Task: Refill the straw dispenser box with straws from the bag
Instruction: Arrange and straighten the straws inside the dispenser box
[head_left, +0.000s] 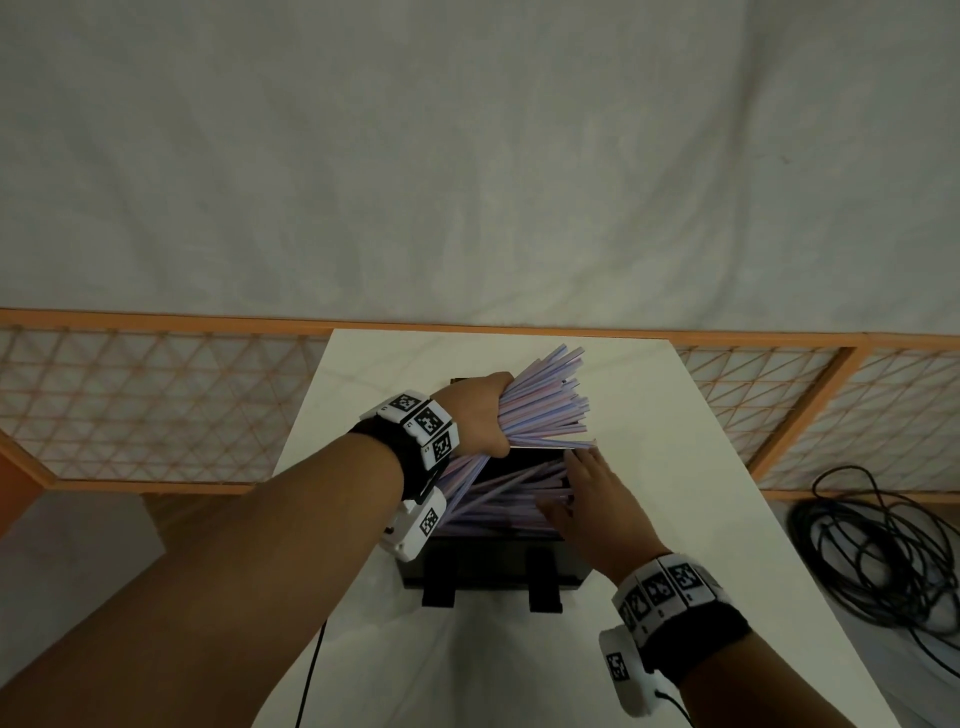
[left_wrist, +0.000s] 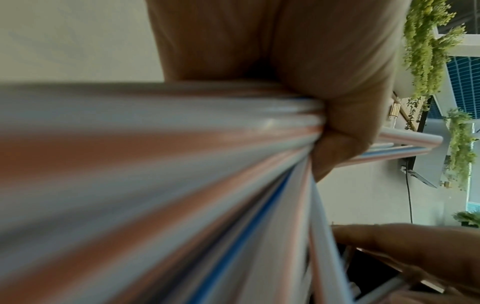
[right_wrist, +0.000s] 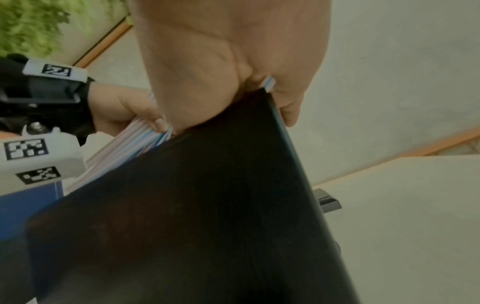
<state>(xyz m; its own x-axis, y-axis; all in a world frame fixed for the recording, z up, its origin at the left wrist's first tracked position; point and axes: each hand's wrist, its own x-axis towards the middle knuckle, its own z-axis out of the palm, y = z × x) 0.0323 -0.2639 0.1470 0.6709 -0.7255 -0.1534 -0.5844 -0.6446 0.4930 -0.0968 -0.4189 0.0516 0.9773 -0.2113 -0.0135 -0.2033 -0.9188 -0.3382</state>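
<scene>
Dozens of striped straws (head_left: 540, 410) sit bunched in the left hand (head_left: 480, 415), fingers curled tight round the middle of the bundle, its lower ends angled down into the open black dispenser box (head_left: 493, 566) on the white table (head_left: 675, 467). More straws already lie loose inside the box. The right hand (head_left: 597, 506) rests at the box's right edge, fingers straight and together, touching the straw ends there. My read: these are light, thin, slippery tubes that fan out and crush easily, so a firm mid-bundle grip looks best, with the flat hand squaring the ends. No bag shows in any view. No brand or readable writing here; only black-and-white coded squares on the wrist bands (head_left: 426, 421). Black cables (head_left: 878, 566) coil on the floor at right.
</scene>
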